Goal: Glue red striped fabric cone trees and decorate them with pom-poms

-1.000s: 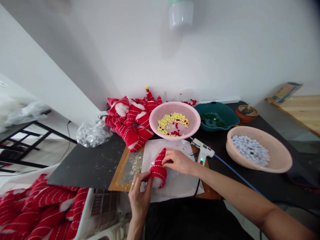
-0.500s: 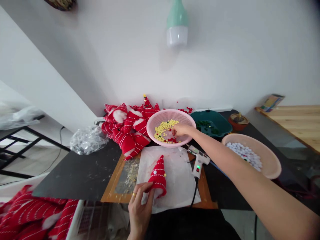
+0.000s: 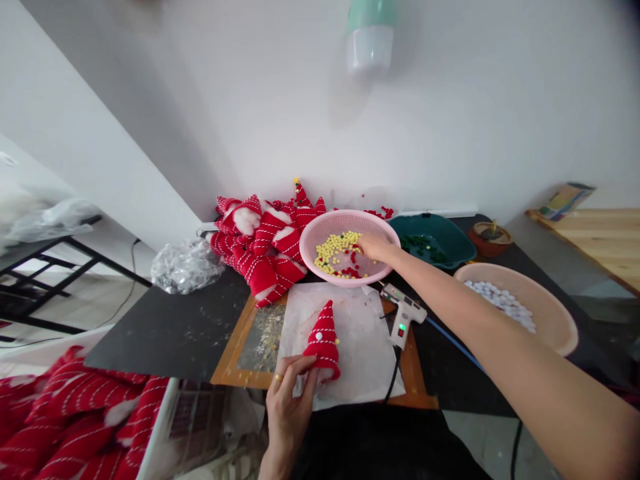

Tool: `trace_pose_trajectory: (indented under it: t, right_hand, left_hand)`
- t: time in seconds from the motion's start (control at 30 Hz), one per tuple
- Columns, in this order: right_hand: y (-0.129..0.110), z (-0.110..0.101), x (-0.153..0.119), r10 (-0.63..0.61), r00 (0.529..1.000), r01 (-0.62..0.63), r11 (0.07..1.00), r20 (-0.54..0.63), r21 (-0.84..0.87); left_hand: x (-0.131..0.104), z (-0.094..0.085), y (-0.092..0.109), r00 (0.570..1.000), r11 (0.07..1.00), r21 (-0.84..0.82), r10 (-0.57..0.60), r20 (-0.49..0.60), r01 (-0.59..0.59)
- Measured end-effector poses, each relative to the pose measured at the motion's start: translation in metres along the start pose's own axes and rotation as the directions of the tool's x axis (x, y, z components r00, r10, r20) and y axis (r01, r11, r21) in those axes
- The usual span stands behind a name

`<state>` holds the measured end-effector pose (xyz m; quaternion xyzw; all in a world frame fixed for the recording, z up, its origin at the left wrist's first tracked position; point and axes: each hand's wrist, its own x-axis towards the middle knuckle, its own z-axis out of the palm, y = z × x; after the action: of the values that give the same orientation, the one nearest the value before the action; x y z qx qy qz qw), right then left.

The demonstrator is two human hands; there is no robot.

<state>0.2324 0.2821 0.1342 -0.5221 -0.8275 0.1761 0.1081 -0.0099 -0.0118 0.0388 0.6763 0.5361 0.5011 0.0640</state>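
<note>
My left hand pinches the lower left edge of a red cone-shaped hat with white dashed stripes. The hat lies on a white sheet, its tip pointing away from me; one white and one yellow pom-pom show on it. My right hand reaches into a pink mesh basket holding small yellow pom-poms and red pom-poms. Its fingertips are down at the right of the pile, and what they hold, if anything, is hidden. A glue gun with a lit green light lies right of the sheet.
Red striped stuffed pieces are heaped behind, beside a crumpled plastic bag. At right stand a green tray, a small pot and a pale basket of white pom-poms. More red pieces fill a bin at lower left.
The view has shifted slightly. My right hand has moved a little within the pink basket, uncovering more red pom-poms. My left hand still holds the hat's edge.
</note>
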Motion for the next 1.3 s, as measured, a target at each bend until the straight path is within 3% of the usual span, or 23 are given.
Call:
trace_pose_trajectory:
  t: [0.13,0.23,0.33,0.47,0.63,1.0,1.1,1.17,1.23,1.3]
  right_hand:
    - [-0.044,0.002,-0.036,-0.167,0.983,0.178,0.97,-0.075,0.164]
    - [-0.077,0.028,-0.071,-0.317,0.947,0.319,0.896,-0.056,0.31]
    - [-0.093,0.059,-0.09,-0.366,0.929,0.36,0.853,-0.059,0.379]
    - [-0.091,0.081,-0.088,-0.358,0.931,0.355,0.845,-0.071,0.4]
    - [-0.089,0.088,-0.085,-0.357,0.932,0.349,0.847,-0.058,0.402]
    - [-0.069,0.112,-0.131,-0.282,0.944,0.327,0.875,-0.172,0.358]
    - [-0.069,0.108,-0.136,-0.333,0.92,0.387,0.856,-0.207,0.342]
    - [-0.071,0.093,-0.137,-0.365,0.888,0.444,0.839,-0.281,0.316]
    - [-0.068,0.065,-0.134,-0.371,0.855,0.479,0.833,-0.362,0.277]
    - [-0.054,0.026,-0.126,-0.313,0.855,0.427,0.877,-0.413,0.22]
  left_hand:
    - [-0.002,0.001,-0.001,1.0,1.0,0.003,0.014,0.016,-0.014]
    - [-0.004,0.001,-0.002,0.999,1.0,0.001,0.011,0.03,-0.011]
    - [-0.004,0.0,-0.002,0.999,1.0,0.003,0.01,0.034,-0.01]
    - [-0.004,0.0,-0.001,0.999,1.0,0.004,0.007,0.04,-0.007]
    - [-0.003,0.002,0.0,0.999,1.0,0.007,-0.004,0.032,0.003]
    - [0.0,0.002,-0.001,0.999,1.0,0.001,-0.011,0.046,0.011]
    - [0.002,0.003,0.0,0.999,1.0,-0.003,0.003,0.043,-0.003]
    - [0.002,0.003,0.0,0.999,1.0,-0.008,0.012,0.043,-0.012]
    - [0.003,0.002,0.0,0.999,1.0,-0.003,0.019,0.041,-0.019]
    - [0.002,0.001,-0.001,0.999,1.0,0.007,0.027,0.035,-0.027]
